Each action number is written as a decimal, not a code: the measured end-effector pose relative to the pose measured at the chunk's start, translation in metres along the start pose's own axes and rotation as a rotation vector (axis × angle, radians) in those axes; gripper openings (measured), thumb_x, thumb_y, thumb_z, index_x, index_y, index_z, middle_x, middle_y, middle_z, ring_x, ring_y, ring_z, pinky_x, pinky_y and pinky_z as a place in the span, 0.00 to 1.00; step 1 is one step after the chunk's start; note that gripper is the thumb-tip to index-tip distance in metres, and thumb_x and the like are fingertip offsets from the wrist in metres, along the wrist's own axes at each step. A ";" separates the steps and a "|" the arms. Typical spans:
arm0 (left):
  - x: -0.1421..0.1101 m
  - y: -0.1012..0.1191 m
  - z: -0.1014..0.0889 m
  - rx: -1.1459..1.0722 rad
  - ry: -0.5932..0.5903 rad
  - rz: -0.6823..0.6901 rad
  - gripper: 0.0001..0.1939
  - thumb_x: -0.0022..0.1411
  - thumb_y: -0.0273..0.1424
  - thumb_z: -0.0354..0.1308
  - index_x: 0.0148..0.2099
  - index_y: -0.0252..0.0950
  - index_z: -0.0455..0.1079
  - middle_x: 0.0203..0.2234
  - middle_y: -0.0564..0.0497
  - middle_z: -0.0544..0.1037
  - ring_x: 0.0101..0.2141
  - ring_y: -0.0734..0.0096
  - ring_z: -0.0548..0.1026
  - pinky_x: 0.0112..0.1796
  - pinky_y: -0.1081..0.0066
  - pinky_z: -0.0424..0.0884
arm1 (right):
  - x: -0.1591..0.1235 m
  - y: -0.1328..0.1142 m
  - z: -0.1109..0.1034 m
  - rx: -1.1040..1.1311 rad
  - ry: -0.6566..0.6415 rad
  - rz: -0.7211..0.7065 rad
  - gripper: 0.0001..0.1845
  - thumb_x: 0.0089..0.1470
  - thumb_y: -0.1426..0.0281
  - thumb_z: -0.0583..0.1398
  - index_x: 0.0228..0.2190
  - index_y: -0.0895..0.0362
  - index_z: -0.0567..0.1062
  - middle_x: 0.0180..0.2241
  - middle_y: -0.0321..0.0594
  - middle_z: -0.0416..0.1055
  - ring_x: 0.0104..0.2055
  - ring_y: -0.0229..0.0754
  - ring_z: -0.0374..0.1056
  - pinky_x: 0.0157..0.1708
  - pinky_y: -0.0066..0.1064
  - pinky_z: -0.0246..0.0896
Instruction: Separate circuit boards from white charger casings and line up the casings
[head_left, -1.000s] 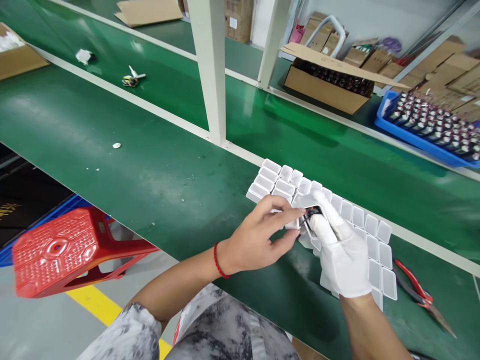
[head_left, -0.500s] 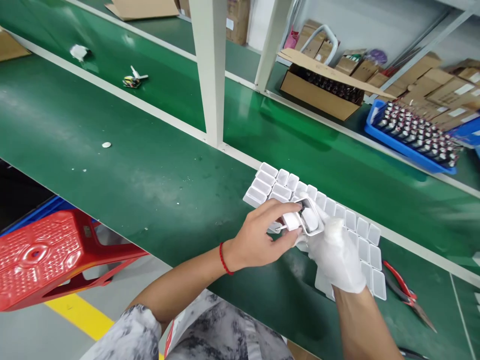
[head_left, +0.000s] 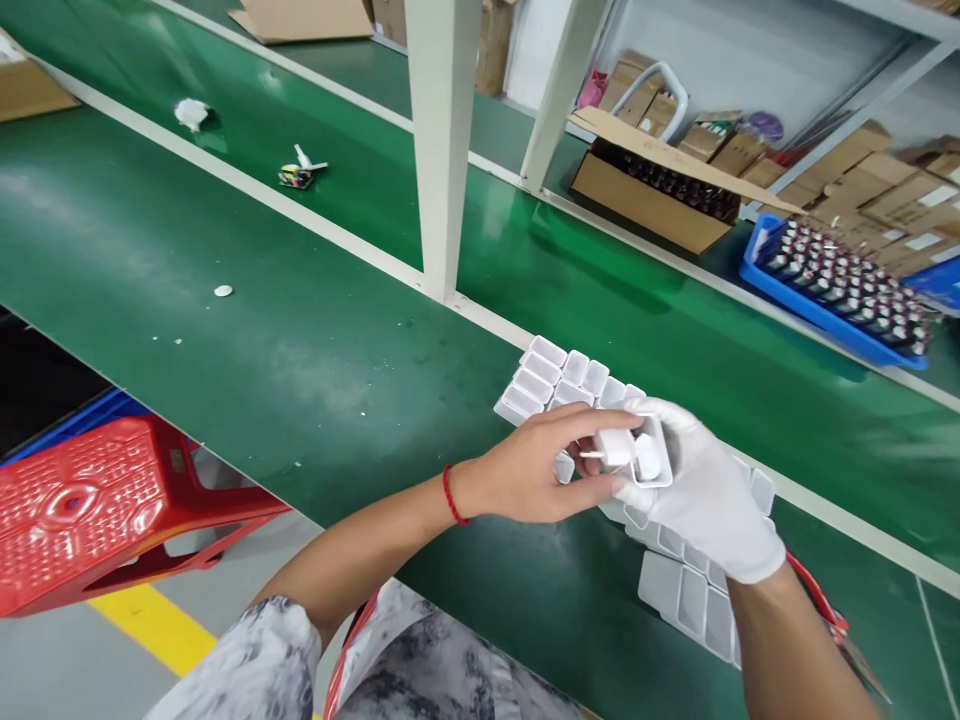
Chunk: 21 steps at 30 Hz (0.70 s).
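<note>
My left hand (head_left: 536, 465), bare with a red cord at the wrist, has its thumb and fingers closed around a small white plastic part (head_left: 615, 446) with a thin stub sticking out. That part sits against the open mouth of a white plastic case (head_left: 663, 477). Inside the case another white piece (head_left: 647, 455) shows. In a white glove, my right hand (head_left: 716, 500) grips the case from behind; its fingertips are partly hidden. Below both hands, rows of similar white cases (head_left: 534, 386) lie on the green bench (head_left: 360, 370).
Red-handled pliers (head_left: 821, 595) lie partly behind my right forearm. A white post (head_left: 441, 150) rises from the bench. Beyond stand a blue tray (head_left: 832, 322) of small parts and an open carton (head_left: 645, 198). A red stool (head_left: 82, 510) is at the left.
Both hands have shifted slightly right with the case and the white part. My right hand has turned, so more of the glove's back shows. The view has shifted a little.
</note>
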<state>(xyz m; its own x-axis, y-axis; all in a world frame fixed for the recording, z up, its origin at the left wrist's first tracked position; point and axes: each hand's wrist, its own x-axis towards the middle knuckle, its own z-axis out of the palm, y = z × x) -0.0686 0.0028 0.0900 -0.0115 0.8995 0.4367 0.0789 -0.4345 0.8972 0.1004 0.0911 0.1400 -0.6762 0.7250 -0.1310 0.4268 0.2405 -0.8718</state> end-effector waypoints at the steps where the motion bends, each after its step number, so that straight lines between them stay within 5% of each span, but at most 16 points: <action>1: -0.001 -0.002 -0.007 0.009 -0.025 -0.022 0.28 0.61 0.33 0.63 0.62 0.41 0.63 0.37 0.50 0.76 0.30 0.71 0.75 0.34 0.69 0.77 | 0.006 -0.001 -0.003 -0.009 0.051 -0.033 0.31 0.39 0.63 0.73 0.45 0.51 0.70 0.43 0.44 0.77 0.42 0.53 0.76 0.41 0.43 0.74; 3: -0.004 -0.008 -0.025 0.106 0.022 -0.059 0.33 0.60 0.34 0.64 0.65 0.40 0.58 0.39 0.49 0.76 0.33 0.69 0.75 0.35 0.68 0.77 | 0.021 -0.001 -0.012 -0.076 0.196 -0.075 0.33 0.37 0.66 0.74 0.46 0.52 0.70 0.46 0.46 0.75 0.48 0.53 0.74 0.48 0.44 0.71; 6: -0.014 -0.022 -0.054 0.347 0.115 -0.091 0.23 0.59 0.33 0.64 0.56 0.37 0.66 0.40 0.47 0.75 0.39 0.66 0.75 0.41 0.64 0.76 | 0.054 0.001 -0.028 -0.257 0.416 0.050 0.33 0.36 0.65 0.74 0.46 0.55 0.73 0.47 0.46 0.74 0.51 0.51 0.71 0.53 0.42 0.64; 10: -0.025 -0.042 -0.075 0.483 -0.010 -0.231 0.17 0.57 0.27 0.62 0.49 0.37 0.69 0.45 0.46 0.74 0.43 0.65 0.76 0.44 0.63 0.77 | 0.102 0.020 -0.048 -0.367 0.518 0.242 0.15 0.44 0.63 0.69 0.32 0.58 0.75 0.31 0.41 0.74 0.33 0.42 0.70 0.40 0.41 0.64; 16: -0.026 -0.057 -0.060 0.608 -0.016 -0.372 0.26 0.54 0.30 0.70 0.52 0.38 0.64 0.47 0.46 0.74 0.46 0.56 0.77 0.45 0.56 0.78 | 0.136 0.066 -0.062 -0.503 0.547 0.339 0.16 0.39 0.62 0.70 0.20 0.54 0.69 0.20 0.37 0.65 0.23 0.39 0.60 0.29 0.41 0.57; 21: -0.024 -0.068 -0.040 0.679 0.056 -0.445 0.30 0.51 0.37 0.73 0.49 0.37 0.61 0.47 0.42 0.74 0.48 0.47 0.76 0.46 0.47 0.75 | 0.139 0.092 -0.075 -0.573 0.467 0.281 0.17 0.38 0.60 0.71 0.19 0.54 0.70 0.19 0.39 0.64 0.23 0.44 0.63 0.28 0.44 0.57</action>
<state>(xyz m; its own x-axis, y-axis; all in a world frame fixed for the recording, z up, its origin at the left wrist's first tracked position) -0.1132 0.0090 0.0206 -0.2329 0.9701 0.0676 0.6423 0.1012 0.7598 0.0910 0.2625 0.0777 -0.2296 0.9732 0.0123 0.8727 0.2115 -0.4401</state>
